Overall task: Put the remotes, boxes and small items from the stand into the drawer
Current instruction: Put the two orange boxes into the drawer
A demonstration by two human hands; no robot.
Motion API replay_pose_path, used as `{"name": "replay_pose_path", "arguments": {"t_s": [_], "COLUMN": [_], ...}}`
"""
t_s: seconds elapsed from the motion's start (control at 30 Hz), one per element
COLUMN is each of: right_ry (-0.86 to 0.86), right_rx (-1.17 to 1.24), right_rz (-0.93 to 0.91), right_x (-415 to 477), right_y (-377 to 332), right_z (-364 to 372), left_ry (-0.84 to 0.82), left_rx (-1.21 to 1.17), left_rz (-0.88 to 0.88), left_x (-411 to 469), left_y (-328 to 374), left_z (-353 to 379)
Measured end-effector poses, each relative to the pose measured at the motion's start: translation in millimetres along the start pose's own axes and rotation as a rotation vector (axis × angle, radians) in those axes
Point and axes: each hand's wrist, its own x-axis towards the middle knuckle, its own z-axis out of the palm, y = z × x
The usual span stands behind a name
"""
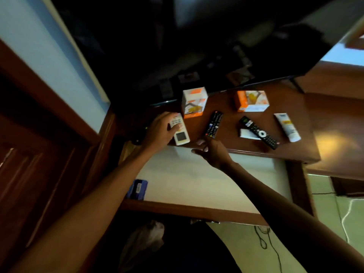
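Seven or so items lie on the wooden stand's surface (226, 123), so nearly the whole job appears to remain; the open drawer (197, 182) below holds only a small blue box (137, 189) at its left end. The left hand (160, 131) is closed around the white remote (180, 131), thumb on its keypad, at the front left edge; the right hand (211, 152) is loose and holds nothing, fingers spread just short of the black remote (214, 124). The main risk is the white remote slipping off that edge if the grip is shallow (it would probably land in the drawer, but hard); a hasty right reach could knock the black remote toward the upright orange-and-white box (194, 102). The second black remote (259, 132), resting partly on a small white item (246, 133), may drag it along when lifted; the lying box (251, 101) and white tube (287, 127) sit well apart.
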Motion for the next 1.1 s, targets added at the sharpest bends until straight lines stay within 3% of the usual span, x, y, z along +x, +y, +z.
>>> {"name": "replay_pose_path", "arguments": {"t_s": [0.13,0.3,0.5,0.73,1.0,1.1], "right_ry": [0.127,0.208,0.283,0.330,0.205,0.233], "right_rx": [-0.030,-0.047,-0.081,0.237,0.338,0.370], "right_rz": [0.073,0.161,0.296,0.693,0.736,0.706], "right_x": [16.0,44.6,99.0,148.3,167.0,170.1], "right_y": [40.5,81.3,140.9,179.7,209.9,218.3], "right_z": [-55.4,-120.1,-171.4,-188.2,-187.6,-180.8], "left_ry": [0.019,0.030,0.171,0.180,0.177,0.159], "left_rx": [0.185,0.344,0.245,0.170,-0.002,-0.002], "left_rz": [0.092,0.001,-0.052,0.015,0.096,0.120], "left_x": [56.3,81.7,87.0,107.4,155.0,163.9], "left_y": [17.5,23.8,36.5,67.2,121.6,131.1], "left_z": [29.9,60.7,78.7,90.0,105.8,112.1]}}
